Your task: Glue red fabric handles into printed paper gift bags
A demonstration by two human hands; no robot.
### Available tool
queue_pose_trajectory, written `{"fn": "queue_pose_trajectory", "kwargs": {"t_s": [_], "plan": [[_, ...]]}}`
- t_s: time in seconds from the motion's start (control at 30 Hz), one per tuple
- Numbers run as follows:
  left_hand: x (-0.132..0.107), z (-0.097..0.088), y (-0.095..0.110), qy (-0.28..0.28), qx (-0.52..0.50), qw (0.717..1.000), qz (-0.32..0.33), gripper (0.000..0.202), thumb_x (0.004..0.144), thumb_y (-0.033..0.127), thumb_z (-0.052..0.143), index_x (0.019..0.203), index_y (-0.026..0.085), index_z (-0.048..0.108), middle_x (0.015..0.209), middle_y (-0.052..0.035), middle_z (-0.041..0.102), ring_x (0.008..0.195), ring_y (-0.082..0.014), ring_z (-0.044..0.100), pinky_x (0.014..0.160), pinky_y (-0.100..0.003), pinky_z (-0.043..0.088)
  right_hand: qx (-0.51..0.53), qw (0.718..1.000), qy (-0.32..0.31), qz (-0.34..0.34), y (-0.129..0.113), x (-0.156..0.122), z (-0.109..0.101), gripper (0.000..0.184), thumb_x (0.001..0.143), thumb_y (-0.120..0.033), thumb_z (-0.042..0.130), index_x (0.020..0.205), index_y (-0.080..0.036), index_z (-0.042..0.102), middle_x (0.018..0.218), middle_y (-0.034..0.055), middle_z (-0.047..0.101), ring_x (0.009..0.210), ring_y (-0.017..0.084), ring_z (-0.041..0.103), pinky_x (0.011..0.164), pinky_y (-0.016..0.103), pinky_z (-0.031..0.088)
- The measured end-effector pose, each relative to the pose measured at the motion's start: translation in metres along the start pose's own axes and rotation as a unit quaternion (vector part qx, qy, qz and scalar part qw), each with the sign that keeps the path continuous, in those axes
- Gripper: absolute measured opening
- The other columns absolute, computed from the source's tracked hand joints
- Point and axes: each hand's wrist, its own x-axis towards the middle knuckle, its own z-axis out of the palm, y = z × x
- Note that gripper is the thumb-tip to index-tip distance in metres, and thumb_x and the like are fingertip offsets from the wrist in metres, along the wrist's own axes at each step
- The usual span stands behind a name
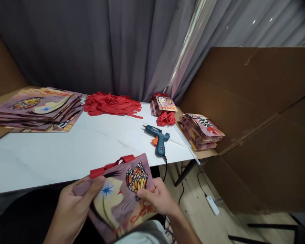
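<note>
Between my two hands is a paper gift bag (112,203) printed with a pale face, a blue flower and an orange butterfly. A red ribbon handle (114,165) runs along its upper edge. My left hand (77,203) grips the bag's left side, thumb on the front near the ribbon. My right hand (159,198) pinches the right side, thumb beside the butterfly. The fingers behind the bag are hidden. Beyond it on the white table lies a dark teal glue gun (157,137) with an orange trigger, its nozzle pointing left.
At the left is a pile of flat printed bags (38,108). A heap of red ribbons (112,105) lies by the curtain. A small stack of bags (164,104), red ribbon loops (166,119) and another bag stack (202,130) stand to the right. A cardboard panel (256,101) borders the right side.
</note>
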Motion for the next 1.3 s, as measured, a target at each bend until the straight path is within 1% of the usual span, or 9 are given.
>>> {"fn": "queue_pose_trajectory", "kwargs": {"t_s": [0.17,0.27,0.37,0.47,0.63,0.83,0.9,1.03,1.3], "plan": [[0.013,0.021,0.003,-0.146,0.031,0.988,-0.035,0.059,0.054,0.057,0.107,0.095,0.022,0.086,0.098,-0.0118,0.087,0.095,-0.0403,0.083,0.082,-0.046,0.073,0.034,0.996,0.075,-0.029,-0.023,0.006,-0.006,0.070,0.074,-0.084,0.087,0.073,-0.022,0.056,0.052,-0.0091,0.038,0.045,0.007,0.030,0.041,0.022,0.028],[0.015,0.034,-0.001,-0.089,-0.032,0.995,-0.040,0.062,0.058,0.056,0.106,0.104,0.021,0.084,0.100,-0.0102,0.087,0.094,-0.0375,0.084,0.080,-0.045,0.073,-0.018,0.995,0.064,-0.073,-0.039,0.007,-0.018,0.060,0.076,-0.072,0.094,0.090,-0.019,0.070,0.072,-0.0015,0.061,0.061,0.013,0.056,0.060,0.026,0.052],[0.019,0.046,0.001,-0.026,-0.099,0.994,-0.024,0.069,0.056,0.054,0.108,0.111,0.021,0.082,0.108,-0.0095,0.087,0.101,-0.0350,0.084,0.085,-0.041,0.073,-0.028,0.994,0.050,-0.088,-0.046,0.010,-0.028,0.057,0.079,-0.062,0.097,0.111,-0.020,0.075,0.094,0.0023,0.074,0.084,0.018,0.070,0.079,0.029,0.058],[0.030,0.057,0.008,-0.027,-0.100,0.994,-0.032,0.074,0.057,0.057,0.108,0.115,0.021,0.081,0.113,-0.0107,0.086,0.107,-0.0345,0.083,0.087,-0.040,0.073,0.024,0.994,0.064,-0.081,-0.052,0.018,-0.033,0.062,0.080,-0.057,0.097,0.124,-0.020,0.073,0.097,0.0029,0.078,0.085,0.017,0.073,0.081,0.028,0.058],[0.068,0.070,0.013,-0.083,-0.043,0.996,0.009,0.086,0.067,0.076,0.097,0.130,0.020,0.077,0.127,-0.0157,0.083,0.109,-0.0332,0.082,0.090,-0.038,0.071,0.033,0.987,0.075,-0.135,-0.080,0.049,-0.053,0.052,0.084,-0.055,0.095,0.115,-0.017,0.079,0.102,0.0067,0.083,0.083,0.019,0.077,0.079,0.029,0.061],[0.116,0.040,-0.013,-0.082,0.142,0.983,0.079,0.080,0.073,0.078,0.090,0.125,0.019,0.079,0.123,-0.0172,0.084,0.115,-0.0320,0.082,0.093,-0.033,0.069,0.041,0.941,0.233,-0.241,-0.150,0.156,-0.145,0.056,0.077,-0.047,0.098,0.117,-0.017,0.070,0.103,0.0070,0.083,0.081,0.020,0.078,0.077,0.032,0.065],[0.121,0.029,-0.024,-0.085,0.182,0.976,0.084,0.073,0.077,0.079,0.086,0.120,0.021,0.081,0.116,-0.0155,0.086,0.109,-0.0316,0.084,0.096,-0.035,0.069,-0.033,0.912,0.354,-0.204,-0.184,0.201,-0.186,0.044,0.082,-0.043,0.094,0.107,-0.017,0.069,0.093,0.0048,0.081,0.073,0.017,0.074,0.068,0.029,0.063],[0.116,0.023,-0.036,-0.084,0.266,0.950,0.144,0.059,0.085,0.079,0.076,0.109,0.026,0.085,0.108,-0.0088,0.088,0.102,-0.0302,0.086,0.090,-0.034,0.071,-0.101,0.880,0.436,-0.162,-0.233,0.277,-0.248,0.021,0.098,-0.028,0.082,0.106,-0.015,0.067,0.091,0.0029,0.078,0.073,0.013,0.072,0.068,0.023,0.060],[0.107,0.034,-0.039,-0.067,0.323,0.896,0.296,0.033,0.100,0.059,0.069,0.099,0.030,0.085,0.102,-0.0014,0.087,0.087,-0.0214,0.085,0.075,-0.024,0.070,-0.340,0.801,0.491,-0.032,-0.231,0.340,-0.296,0.025,0.105,-0.034,0.077,0.121,-0.014,0.075,0.124,0.0114,0.077,0.112,0.025,0.075,0.100,0.042,0.062]]}}
